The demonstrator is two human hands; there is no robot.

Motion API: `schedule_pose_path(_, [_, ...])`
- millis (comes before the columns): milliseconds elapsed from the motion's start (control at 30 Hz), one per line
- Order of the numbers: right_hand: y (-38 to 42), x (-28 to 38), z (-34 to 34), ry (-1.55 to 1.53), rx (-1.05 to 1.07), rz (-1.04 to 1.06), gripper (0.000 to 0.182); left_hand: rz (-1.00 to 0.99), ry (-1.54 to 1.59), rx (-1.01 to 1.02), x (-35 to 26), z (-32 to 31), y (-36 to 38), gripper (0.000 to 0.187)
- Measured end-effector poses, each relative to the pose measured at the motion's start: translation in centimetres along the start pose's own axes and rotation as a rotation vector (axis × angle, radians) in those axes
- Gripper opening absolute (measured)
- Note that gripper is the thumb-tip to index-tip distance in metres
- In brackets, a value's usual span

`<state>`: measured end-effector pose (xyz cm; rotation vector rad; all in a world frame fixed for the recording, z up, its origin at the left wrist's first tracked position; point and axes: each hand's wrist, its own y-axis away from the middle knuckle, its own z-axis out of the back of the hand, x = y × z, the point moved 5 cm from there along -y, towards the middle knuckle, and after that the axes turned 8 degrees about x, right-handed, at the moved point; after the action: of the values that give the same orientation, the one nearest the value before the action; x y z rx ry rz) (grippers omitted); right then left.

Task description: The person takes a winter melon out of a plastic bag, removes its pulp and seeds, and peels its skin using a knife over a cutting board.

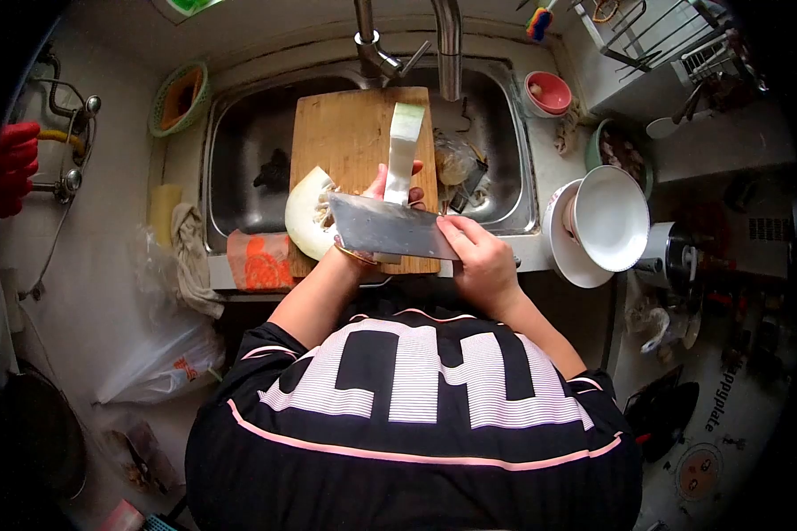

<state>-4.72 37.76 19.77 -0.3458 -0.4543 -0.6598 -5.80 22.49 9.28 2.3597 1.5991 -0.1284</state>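
Note:
My right hand (482, 258) grips a broad cleaver (388, 228), its blade pointing left across the front of the wooden cutting board (336, 133). Behind the blade, my left hand (378, 183) is closed around a long pale slice of winter melon (404, 142) with a greenish far end. The cleaver hides most of that hand and the lower part of the slice. Left of the blade, a large curved piece of winter melon (306, 217) rests on the board's left edge, its seedy core facing right.
The board spans the sink (230, 133) below the faucet (376, 57). A bag of scraps (456, 164) lies in the sink's right side. White bowls (611, 217) stand on the right counter, near a small pink bowl (549, 92). An orange cloth (261, 259) hangs at the front edge.

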Motion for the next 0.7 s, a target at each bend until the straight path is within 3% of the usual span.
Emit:
schedule_pose_path(133, [0.3,-1.9,1.2,-0.055,-0.172,-0.128,0.033,0.083,0.24,0.128,0.3,-1.1,0.1,0.054])
schedule_pose_path(200, [0.4,-3.2,2.0,-0.162,-0.278,-0.209,0.027,0.107,0.24,0.094,0.5,-0.8,0.1,0.054])
schedule_pose_path(400, [0.8,-5.2,2.3,-0.305,-0.273,-0.262,0.022,0.091,0.058,0.113,0.1,-1.1,0.1,0.061])
schedule_pose_path(433, [0.7,-4.9,2.3,-0.31,-0.285,-0.256,0.022,0.081,0.015,0.211,0.1,-0.8,0.0,0.065])
schedule_pose_path(567, [1.0,-5.3,1.2,-0.342,-0.374,-0.259,0.008,0.198,0.151,0.206,1.7,0.9,-0.1,0.051])
schedule_pose_path(700, [1.2,-4.9,1.4,-0.419,-0.34,-0.303,0.011,0.226,0.165,0.129,1.9,0.4,0.0,0.051])
